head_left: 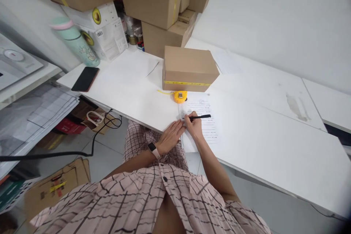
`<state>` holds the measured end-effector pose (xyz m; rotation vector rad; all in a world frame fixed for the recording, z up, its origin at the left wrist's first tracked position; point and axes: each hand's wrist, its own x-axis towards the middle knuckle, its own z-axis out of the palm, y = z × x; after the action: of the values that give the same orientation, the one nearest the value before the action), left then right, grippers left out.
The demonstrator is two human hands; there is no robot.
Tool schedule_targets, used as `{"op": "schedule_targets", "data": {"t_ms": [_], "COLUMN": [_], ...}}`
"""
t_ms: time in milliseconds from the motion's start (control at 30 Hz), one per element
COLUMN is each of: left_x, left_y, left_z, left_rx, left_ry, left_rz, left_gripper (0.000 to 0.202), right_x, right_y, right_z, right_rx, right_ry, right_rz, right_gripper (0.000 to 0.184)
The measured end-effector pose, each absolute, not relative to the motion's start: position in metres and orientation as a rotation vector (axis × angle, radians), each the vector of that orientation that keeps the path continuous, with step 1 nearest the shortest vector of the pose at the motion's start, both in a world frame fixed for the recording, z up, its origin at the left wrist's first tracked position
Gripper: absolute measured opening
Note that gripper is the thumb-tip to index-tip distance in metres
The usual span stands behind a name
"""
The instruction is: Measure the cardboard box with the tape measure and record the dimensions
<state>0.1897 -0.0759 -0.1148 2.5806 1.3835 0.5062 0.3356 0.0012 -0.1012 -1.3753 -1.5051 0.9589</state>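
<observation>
My right hand [193, 125] is closed around a black pen [202, 117], its tip resting on a printed sheet of paper [206, 128] near the front edge of the white table [263, 124]. My left hand [171, 136] lies flat with fingers stretched out, pressing the sheet's left edge; a watch sits on that wrist. Just beyond the sheet lies a yellow tape measure [180, 96], its tape drawn along the front of a closed cardboard box [188, 68].
A black phone [85, 79] lies at the table's left end beside a mint-green bottle [76, 42] and white cartons [105, 31]. Large cardboard boxes [159, 0] are stacked at the back. A shelf with papers [35, 113] and a black cable [93, 142] are to the left.
</observation>
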Motion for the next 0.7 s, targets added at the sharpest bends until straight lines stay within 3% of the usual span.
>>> {"op": "schedule_targets", "data": {"t_ms": [700], "left_x": [0.1903], "left_y": [-0.074], "left_z": [-0.1161], "left_rx": [2.61], "left_ry": [1.387], "left_rz": [0.528], "left_gripper": [0.063], "right_x": [0.3362], "right_y": [0.002], "right_z": [-0.105], "right_rx": [-1.339], "right_ry": [-1.551], "right_rz": [0.943], "right_gripper": [0.025]}}
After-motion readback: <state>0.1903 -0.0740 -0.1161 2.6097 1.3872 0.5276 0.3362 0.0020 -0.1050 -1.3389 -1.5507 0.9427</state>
